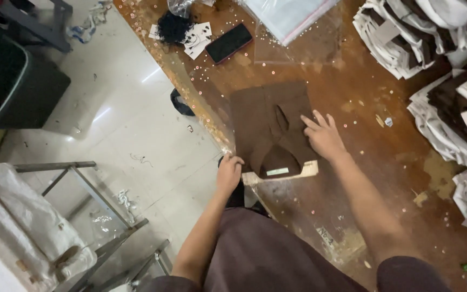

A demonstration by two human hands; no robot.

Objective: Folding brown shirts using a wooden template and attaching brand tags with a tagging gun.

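Head view looks straight down on a worn wooden table [352, 178] whose near-left edge runs diagonally across the picture. A folded dark brown garment [271, 124] lies flat close to that edge, its collar and a pale label turned toward the person, with a light board or card [298, 172] showing under its near end, probably a stiffener that keeps the fold square. The right hand [324, 135] rests flat on the garment's right part, fingers spread wide, apparently pressing the cloth so it stays flat. The left hand [229, 172] sits at the table edge just left of the garment's near corner, fingers curled; whether it pinches cloth, the board or only the edge is hard to make out.

Farther off on the table lie a black phone [229, 43], white paper tags [195, 39] with a tangle of black string [173, 26], and clear plastic bags [290, 16]. Stacks of folded white and dark garments [433, 48] crowd the right side, cut off by the frame. Small pale round bits dot the tabletop; what they are cannot be told. On the left, over the tiled floor [131, 124], stand a dark bin [12, 86] and a metal frame with a white sack [22, 221], both partly out of view.
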